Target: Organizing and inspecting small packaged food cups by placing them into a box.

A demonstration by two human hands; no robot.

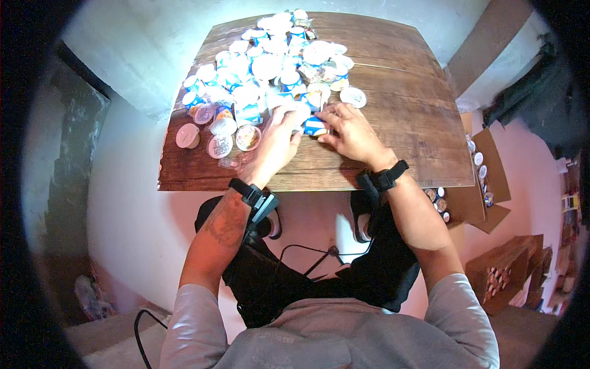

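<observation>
Small lidded plastic cups with blue-and-white labels lie heaped on the left half of a wood-grain table [405, 138]. Both hands are at the heap's near right edge. My right hand [345, 129] has its fingers curled around the right end of a blue-labelled cup [315, 125] lying on its side. My left hand [281, 131] reaches over the cup's left side, by a white lid; glare hides whether it grips anything. Left of it are a clear-lidded cup [248, 138] with mixed contents and a cup with a printed lid [220, 145]. A single cup [353, 97] stands beyond my right hand.
An open cardboard box [495, 161] holding more cups stands right of the table, with cups [440, 203] also low beside its near right corner. A crumpled clear wrapper [235, 161] lies near the front edge. A thin stand [333, 251] and cable are between the legs.
</observation>
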